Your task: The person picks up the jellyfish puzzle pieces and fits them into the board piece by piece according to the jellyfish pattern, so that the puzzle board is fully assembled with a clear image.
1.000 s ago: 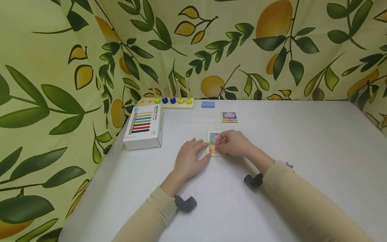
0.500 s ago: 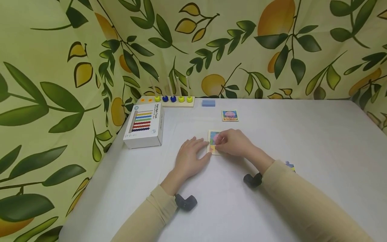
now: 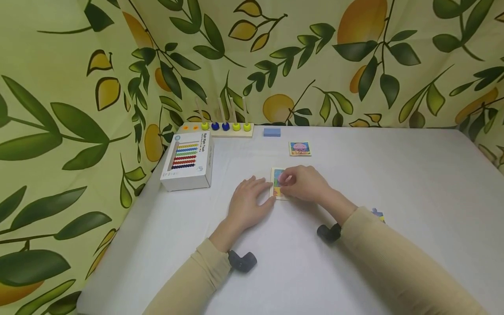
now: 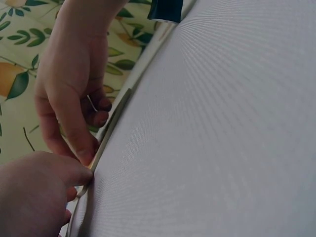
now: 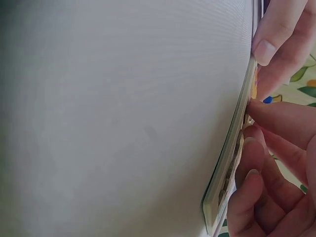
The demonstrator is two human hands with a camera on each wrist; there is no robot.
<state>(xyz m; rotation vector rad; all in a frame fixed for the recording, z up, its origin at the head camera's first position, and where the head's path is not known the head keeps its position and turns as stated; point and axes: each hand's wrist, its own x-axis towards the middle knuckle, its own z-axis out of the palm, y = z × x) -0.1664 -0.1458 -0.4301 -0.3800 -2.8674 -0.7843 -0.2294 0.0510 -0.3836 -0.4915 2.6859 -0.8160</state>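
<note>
A small picture puzzle board (image 3: 272,175) with a pale rim lies flat on the white table, its right part hidden under my right hand (image 3: 305,183). The thumb and bent fingers of that hand pinch a puzzle piece at the pink part of the picture; the fingers mostly cover it. My left hand (image 3: 248,201) rests on the table, thumb and forefinger touching the board's left edge, the fingers spread. From the side, in the right wrist view, the board (image 5: 222,168) shows as a thin slab, with the right fingertips right at its face.
A jellyfish picture card (image 3: 300,148) lies behind the board, and a blue block (image 3: 271,132) farther back. At the back left stand a white abacus box (image 3: 187,164) and a wooden peg stand (image 3: 220,133) with beads. A blue-and-yellow puzzle piece (image 3: 378,213) peeks out beside the right sleeve.
Both hands stay at the board in nearly the same pose, the right fingers shifting only slightly. The whole head view has drifted a little, so the things on the table appear slightly higher.
</note>
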